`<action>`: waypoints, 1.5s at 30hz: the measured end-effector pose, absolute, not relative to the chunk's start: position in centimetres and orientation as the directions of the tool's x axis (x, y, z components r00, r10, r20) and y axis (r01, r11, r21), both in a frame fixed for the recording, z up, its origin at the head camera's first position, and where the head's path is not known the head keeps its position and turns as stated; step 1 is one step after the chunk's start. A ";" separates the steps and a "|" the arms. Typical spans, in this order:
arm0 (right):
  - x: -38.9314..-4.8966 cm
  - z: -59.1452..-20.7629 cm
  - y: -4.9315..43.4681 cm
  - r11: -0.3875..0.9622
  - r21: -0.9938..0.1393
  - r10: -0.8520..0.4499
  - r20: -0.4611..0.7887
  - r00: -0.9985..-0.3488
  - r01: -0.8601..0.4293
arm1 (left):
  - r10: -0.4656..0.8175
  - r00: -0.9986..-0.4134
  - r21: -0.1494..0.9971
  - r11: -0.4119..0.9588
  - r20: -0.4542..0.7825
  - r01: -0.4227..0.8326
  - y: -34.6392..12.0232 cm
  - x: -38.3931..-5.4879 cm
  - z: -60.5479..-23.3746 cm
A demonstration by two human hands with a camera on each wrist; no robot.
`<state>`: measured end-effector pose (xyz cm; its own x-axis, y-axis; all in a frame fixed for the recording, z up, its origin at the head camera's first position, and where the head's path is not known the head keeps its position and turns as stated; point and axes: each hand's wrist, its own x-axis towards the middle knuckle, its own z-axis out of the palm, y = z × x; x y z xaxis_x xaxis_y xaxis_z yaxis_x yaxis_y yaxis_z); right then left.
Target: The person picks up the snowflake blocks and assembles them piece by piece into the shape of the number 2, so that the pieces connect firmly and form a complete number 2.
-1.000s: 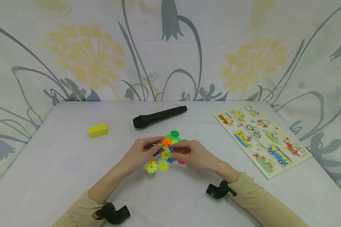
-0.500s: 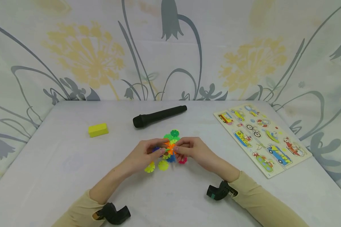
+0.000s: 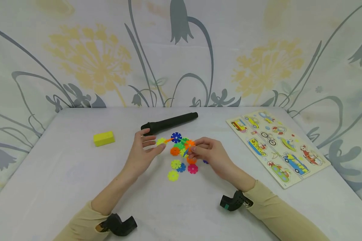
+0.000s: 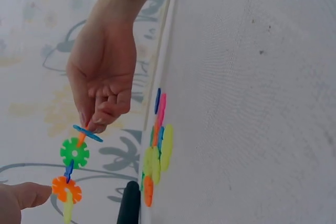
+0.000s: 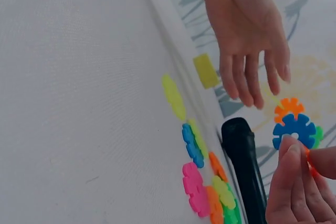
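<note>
My right hand (image 3: pixel 212 155) pinches one end of a chain of interlocking plastic snowflake discs, at a blue disc (image 5: pixel 295 131) beside an orange one. From there the chain runs left through a green disc (image 4: pixel 74 152), a dark blue disc (image 3: pixel 176 137) and another orange disc (image 4: pixel 66 189) to a yellow disc at its far end. My left hand (image 3: pixel 141 154) is just left of that end, fingers spread and holding nothing. Under the chain lie several loose discs, among them a pink disc (image 3: pixel 192 168), a yellow disc (image 3: pixel 173 175) and an orange disc (image 3: pixel 175 151).
A black microphone (image 3: pixel 169 123) lies behind the discs, partly overlapped by my left fingertips in the head view. The yellow block (image 3: pixel 104 138) sits at the left. To the right is a vehicle picture puzzle board (image 3: pixel 279 147). A floral cloth backs the table.
My left hand has let go of the chain and moved left and away, its fingers spreading. The chain has been raised and now stretches leftward from my right hand.
</note>
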<state>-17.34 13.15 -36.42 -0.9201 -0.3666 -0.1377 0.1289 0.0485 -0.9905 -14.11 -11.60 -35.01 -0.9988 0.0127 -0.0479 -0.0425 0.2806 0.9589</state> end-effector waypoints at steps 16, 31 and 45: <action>-16.7 -35.8 12.8 -0.013 -0.985 -0.385 -0.154 -0.910 0.172 | 0.385 -0.920 0.952 0.302 -0.075 0.049 -10.5 -13.4 -36.0; -16.0 -35.9 12.0 0.093 -0.984 -0.463 -0.178 -0.868 0.152 | 0.463 -0.886 0.965 0.235 -0.002 0.120 -10.0 -13.0 -36.4; -17.6 -36.3 13.7 0.498 -0.843 -0.476 -0.070 -0.876 -0.204 | 0.377 -0.925 0.948 0.306 -0.035 0.089 -9.8 -13.0 -36.3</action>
